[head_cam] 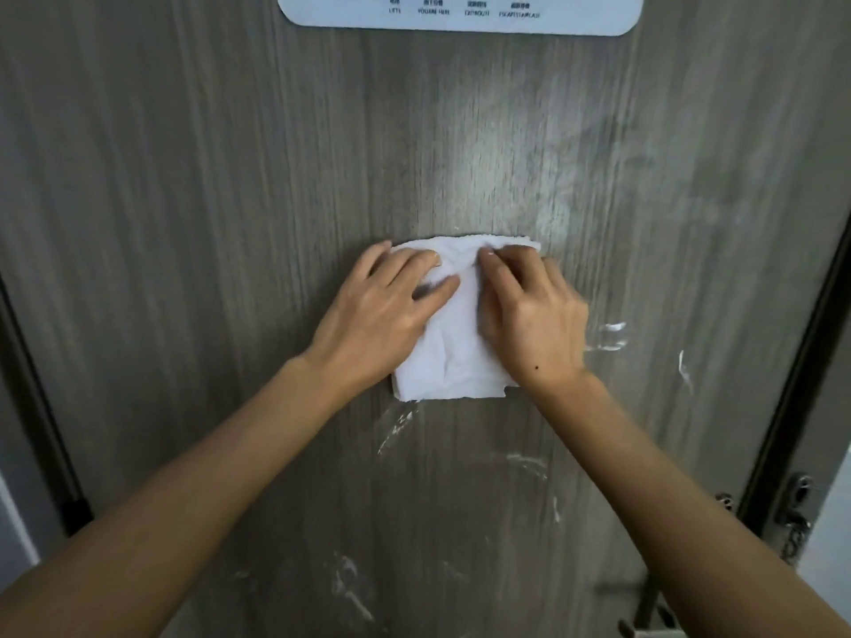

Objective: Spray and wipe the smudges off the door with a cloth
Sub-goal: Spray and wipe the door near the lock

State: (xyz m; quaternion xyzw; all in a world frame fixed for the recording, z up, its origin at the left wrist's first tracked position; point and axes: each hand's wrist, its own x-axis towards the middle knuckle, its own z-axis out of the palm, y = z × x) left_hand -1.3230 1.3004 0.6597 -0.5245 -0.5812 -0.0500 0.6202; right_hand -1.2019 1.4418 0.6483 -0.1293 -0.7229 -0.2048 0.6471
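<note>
A folded white cloth is being pressed flat against the middle of the grey wood-grain door by the left hand and right hand, fingers fairly straight. White smudges are showing below and right, toward the dark frame edge. A sign is hanging above.

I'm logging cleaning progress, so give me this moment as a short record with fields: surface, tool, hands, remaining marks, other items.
surface: grey wood-grain door
tool: folded white cloth, flat against the door
left hand: fingers straight, pressing the cloth
right hand: pressing the cloth, fingertips bent at its top edge
remaining marks: white smudges below and right of the cloth
other items: white evacuation sign above; metal latch at the right edge
</note>
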